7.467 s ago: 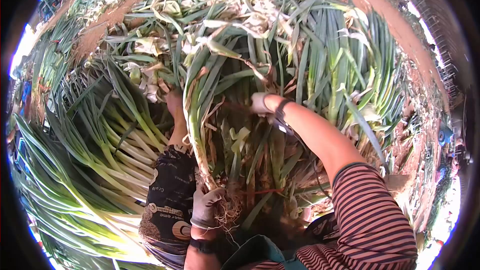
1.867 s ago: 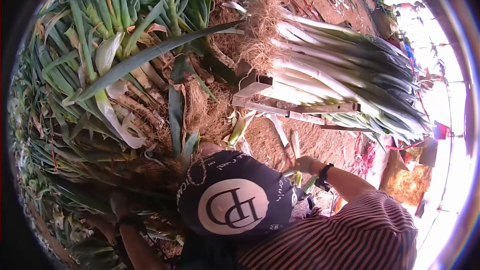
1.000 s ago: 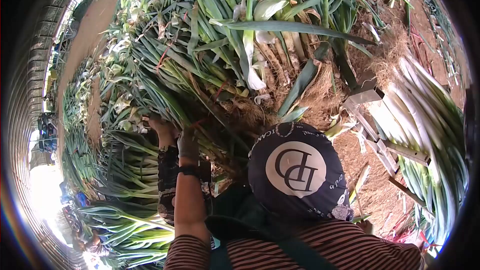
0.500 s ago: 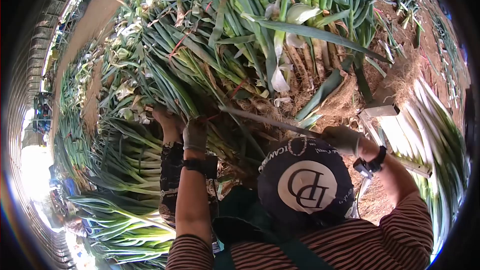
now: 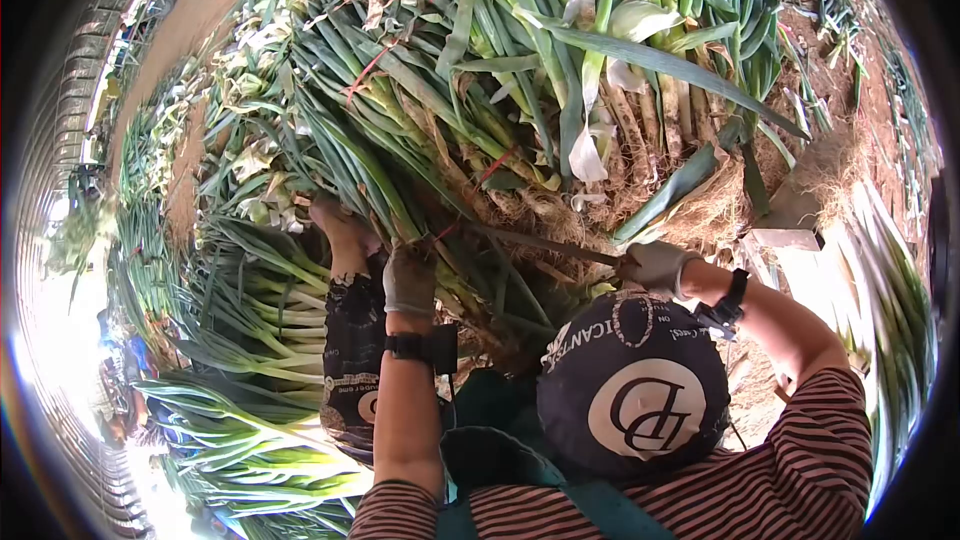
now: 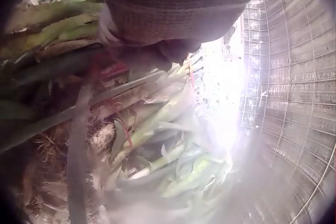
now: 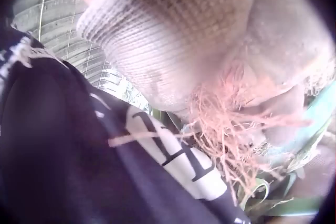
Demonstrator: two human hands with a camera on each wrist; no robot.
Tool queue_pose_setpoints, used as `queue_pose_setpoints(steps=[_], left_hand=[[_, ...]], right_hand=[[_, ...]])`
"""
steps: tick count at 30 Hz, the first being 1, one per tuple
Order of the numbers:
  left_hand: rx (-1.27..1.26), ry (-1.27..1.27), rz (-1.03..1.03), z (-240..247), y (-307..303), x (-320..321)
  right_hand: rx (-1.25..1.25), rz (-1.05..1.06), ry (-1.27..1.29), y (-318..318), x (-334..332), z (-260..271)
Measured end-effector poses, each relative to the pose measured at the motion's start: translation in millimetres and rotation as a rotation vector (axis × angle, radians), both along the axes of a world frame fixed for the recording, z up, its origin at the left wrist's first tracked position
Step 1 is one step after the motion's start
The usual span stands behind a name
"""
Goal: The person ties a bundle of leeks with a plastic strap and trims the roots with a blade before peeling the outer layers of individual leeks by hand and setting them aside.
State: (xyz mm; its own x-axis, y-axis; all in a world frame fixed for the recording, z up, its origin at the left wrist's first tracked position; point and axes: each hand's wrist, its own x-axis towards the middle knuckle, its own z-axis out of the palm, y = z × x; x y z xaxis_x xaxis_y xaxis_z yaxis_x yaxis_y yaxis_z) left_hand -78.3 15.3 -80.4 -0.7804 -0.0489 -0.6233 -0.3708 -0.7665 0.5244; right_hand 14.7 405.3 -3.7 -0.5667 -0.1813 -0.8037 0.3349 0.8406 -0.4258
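gloved left hand [image 5: 410, 278] was curled onto a leek bundle [image 5: 400, 155] at its red tie [image 5: 445, 233], the bundle lying on the heap in front of the person. gloved right hand [image 5: 655, 265] gripped one end of a long thin dark tool [image 5: 545, 245], fingers closed round it, the far end reaching to the tie. trimmed leeks [image 5: 250, 310] lay stacked beside the left arm.

I see the leek bundle [image 5: 400, 190] bound with red string, roots toward me; a long thin blade [image 5: 545, 245] reaches its tie.
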Motion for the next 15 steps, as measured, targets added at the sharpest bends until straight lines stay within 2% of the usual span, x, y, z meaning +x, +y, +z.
queue_pose_setpoints(steps=[2,5,6,9,10,13,14,15], left_hand=[[0.121,-0.033,0.056,-0.2,2.8,-0.5],[0.019,-0.056,-0.013,-1.9,-0.1,7.9],[0.107,-0.002,-0.062,-14.4,-12.2,10.1],[0.008,0.041,-0.054,-8.7,-8.8,7.5],[0.055,0.004,-0.047,-13.3,-15.0,3.7],[0.232,0.009,-0.122,-11.1,-21.6,-1.2],[0.128,0.003,-0.036,-12.0,-13.7,1.8],[0.093,0.016,-0.036,-6.1,-3.5,3.8]], right_hand=[[0.004,0.0,0.069,4.7,11.6,-2.9],[-0.112,0.06,0.052,13.3,16.3,-16.1],[-0.096,0.063,0.014,13.7,13.9,-5.3],[0.12,0.141,-0.064,14.0,5.3,47.3],[0.168,0.17,-0.093,16.7,4.0,65.4],[0.15,0.093,-0.002,28.9,17.4,62.3],[0.069,0.036,-0.024,29.3,18.2,62.3],[0.053,-0.001,-0.028,24.4,15.0,59.2]])
